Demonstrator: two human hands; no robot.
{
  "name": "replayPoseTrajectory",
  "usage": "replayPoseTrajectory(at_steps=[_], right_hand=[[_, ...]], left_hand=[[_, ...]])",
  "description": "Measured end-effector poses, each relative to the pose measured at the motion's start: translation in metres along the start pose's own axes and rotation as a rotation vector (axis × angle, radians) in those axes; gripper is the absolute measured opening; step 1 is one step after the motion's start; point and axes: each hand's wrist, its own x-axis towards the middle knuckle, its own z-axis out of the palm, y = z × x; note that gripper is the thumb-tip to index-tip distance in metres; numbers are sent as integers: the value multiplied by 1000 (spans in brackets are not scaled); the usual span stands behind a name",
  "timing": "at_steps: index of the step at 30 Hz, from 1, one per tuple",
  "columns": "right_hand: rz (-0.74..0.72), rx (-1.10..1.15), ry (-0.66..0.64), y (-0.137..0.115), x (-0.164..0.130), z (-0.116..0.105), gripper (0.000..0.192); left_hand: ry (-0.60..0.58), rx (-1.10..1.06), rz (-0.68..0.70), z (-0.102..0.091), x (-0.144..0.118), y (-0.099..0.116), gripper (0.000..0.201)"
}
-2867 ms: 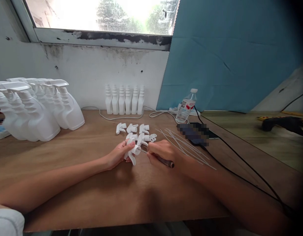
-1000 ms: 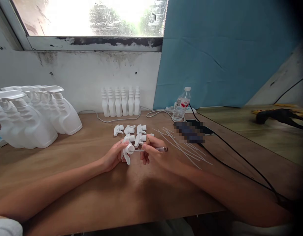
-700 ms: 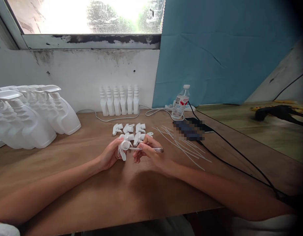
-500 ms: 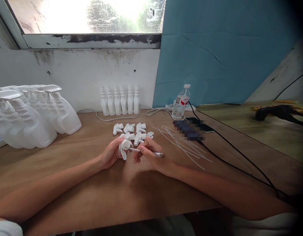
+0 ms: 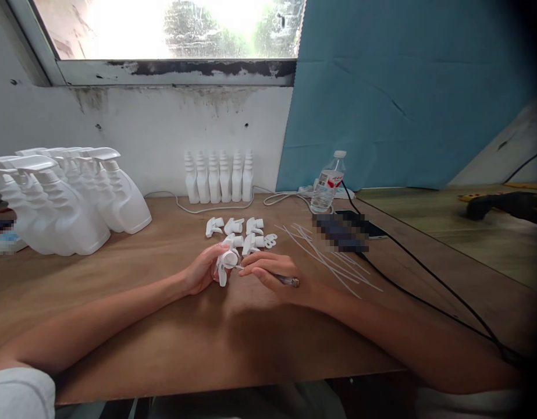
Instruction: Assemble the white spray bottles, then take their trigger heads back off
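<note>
At a brown wooden worktable [image 5: 172, 326] below a window, a person's left hand [image 5: 201, 272] curls around a small white plastic trigger-spray head [image 5: 225, 265], its fingers closed on the part and holding it just above the tabletop near the middle of the table. The right hand [image 5: 273, 276] pinches a thin pen-like tool with a clear barrel and dark end [image 5: 280, 279] between thumb and fingers, its fine tip meeting the side of the spray head. Both forearms rest on the wood.

Just behind the hands lies a small cluster of loose white spray heads [image 5: 237, 231], with a few small white rings [image 5: 270, 239] beside them on the right. Further right, a scatter of thin white plastic dip tubes [image 5: 327, 260] is spread across the table, close to a blurred dark flat device [image 5: 340, 233] and a black cable [image 5: 429, 288] that runs toward the table's near right edge. A clear plastic water bottle with a white cap [image 5: 328, 183] stands behind the device, in front of a blue sheet [image 5: 403, 87] leaning on the wall.

Against the white wall, a row of small white ribbed bottles without tops [image 5: 219, 177] stands upright. At far left, a group of larger white spray bottles with triggers fitted [image 5: 71, 198] is lined up on the table. A white cord [image 5: 198, 208] trails along the back of the table.
</note>
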Motion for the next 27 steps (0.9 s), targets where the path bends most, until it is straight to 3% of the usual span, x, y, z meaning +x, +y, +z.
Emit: replayPoseTrajectory(at_steps=[7, 14, 20, 23, 27], right_hand=[[282, 227, 113, 1, -1, 13, 38], [55, 50, 162, 1, -6, 20, 28], [346, 505, 218, 2, -4, 25, 33], [335, 634, 223, 1, -2, 27, 32], [312, 544, 196, -3, 0, 25, 32]], left_hand=[[8, 3, 9, 1, 1, 1, 36], [29, -9, 33, 0, 1, 0, 33], [-20, 1, 0, -2, 2, -1, 40], [-12, -25, -25, -2, 3, 0, 39], [8, -29, -46, -2, 2, 1, 38]])
